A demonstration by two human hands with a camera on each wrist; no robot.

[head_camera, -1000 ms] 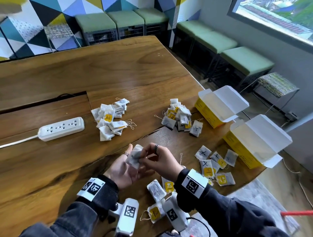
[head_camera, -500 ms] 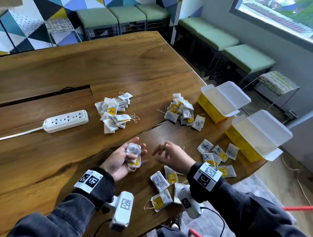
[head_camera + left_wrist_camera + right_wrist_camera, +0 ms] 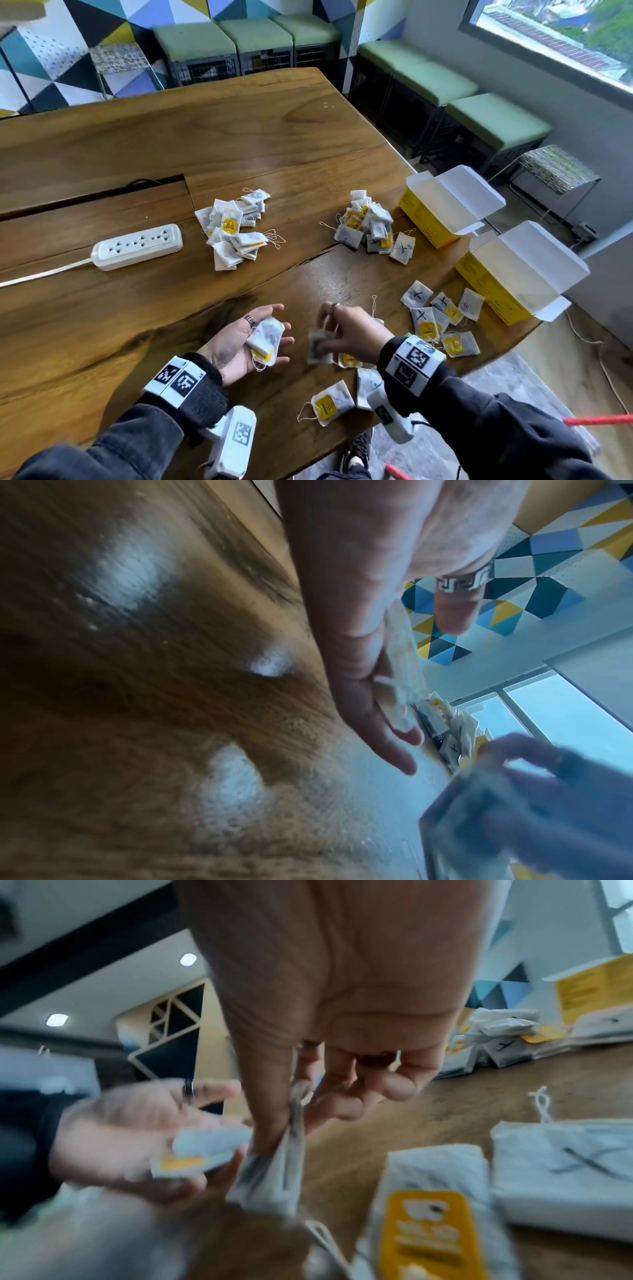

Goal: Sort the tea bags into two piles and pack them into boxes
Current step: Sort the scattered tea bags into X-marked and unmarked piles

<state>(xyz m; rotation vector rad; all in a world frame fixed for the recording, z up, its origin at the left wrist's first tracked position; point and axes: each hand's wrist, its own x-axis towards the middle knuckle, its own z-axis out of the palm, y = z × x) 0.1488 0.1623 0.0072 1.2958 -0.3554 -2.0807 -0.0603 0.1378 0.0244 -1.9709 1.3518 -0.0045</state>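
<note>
My left hand (image 3: 239, 342) lies palm up just above the table, fingers relaxed, with white tea bags (image 3: 265, 337) resting on the palm, one showing a yellow tag. My right hand (image 3: 329, 334) hovers just to its right and pinches a blurred tea bag (image 3: 318, 347); the right wrist view shows that bag (image 3: 274, 1172) hanging from thumb and fingers. Two sorted piles lie further back, a left pile (image 3: 236, 228) and a right pile (image 3: 371, 226). Two open yellow boxes (image 3: 428, 219) (image 3: 489, 287) stand at the right edge. Loose bags (image 3: 435, 318) marked with crosses lie right of my right hand.
A white power strip (image 3: 137, 246) with its cord lies at the left. More loose tea bags (image 3: 330, 402) lie near the table's front edge under my right wrist. Green stools (image 3: 496, 120) line the wall beyond the table's right side.
The hands, joined on one bag a second ago, parted and left it on the left palm. The right hand has since picked up another bag.
</note>
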